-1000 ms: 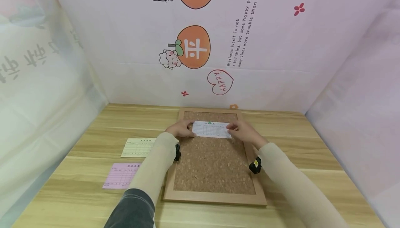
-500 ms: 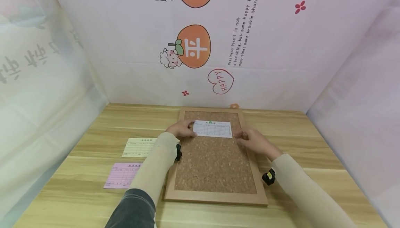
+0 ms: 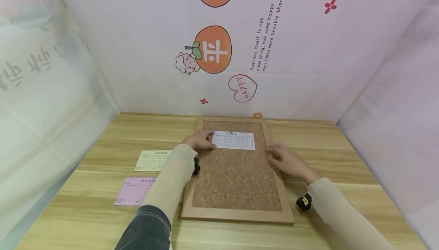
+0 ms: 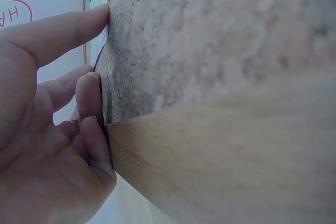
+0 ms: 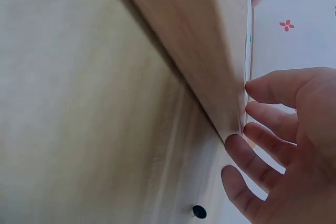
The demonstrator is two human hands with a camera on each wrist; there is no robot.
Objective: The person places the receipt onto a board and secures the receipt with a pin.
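A white printed form slip (image 3: 234,141) lies on the upper part of a wood-framed cork board (image 3: 236,183). At its top edge shows a small green piece (image 3: 231,132). My left hand (image 3: 199,140) rests at the slip's left end, thumb and forefinger spread to its two corners. In the left wrist view, the thumb (image 4: 79,27) reaches straight to the paper, while the lower fingers bend beside the frame. My right hand (image 3: 289,161) is at the board's right frame, apart from the slip, with loosely bent fingers and nothing between them.
Left of the board lie a yellow slip (image 3: 151,160) and a pink slip (image 3: 133,191), both partly covered by the left sleeve. A black thumbtack (image 5: 199,212) stands on the wooden table beside the right hand. Printed cloth (image 3: 291,97) hangs behind.
My right hand has left the slip's right end and moved right to the board's frame. My left hand stays at the slip's left end, and the slip keeps its place.
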